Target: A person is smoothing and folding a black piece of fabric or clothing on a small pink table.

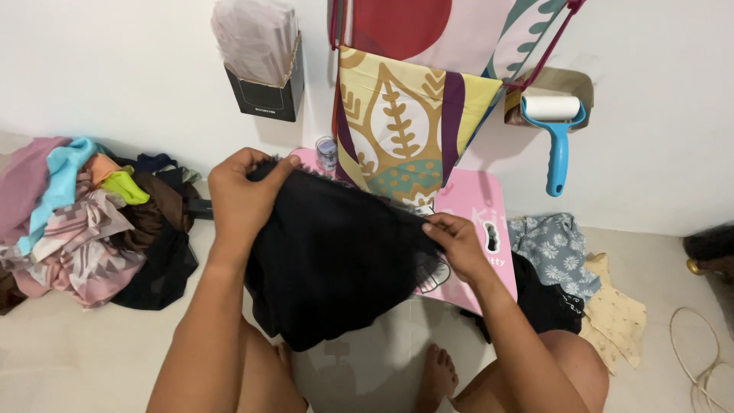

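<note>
A black garment (pixel 329 260) is held at mid-frame over the pink surface (pixel 474 203). Its top edge is pinched by the left hand (pixel 243 200), higher, and the right hand (pixel 459 243), lower; the cloth hangs slanted between both closed grips.

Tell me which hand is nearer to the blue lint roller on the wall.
Right. The right hand pinches the black cloth below and left of the lint roller; the left hand holds the cloth's far edge, much farther left.
</note>
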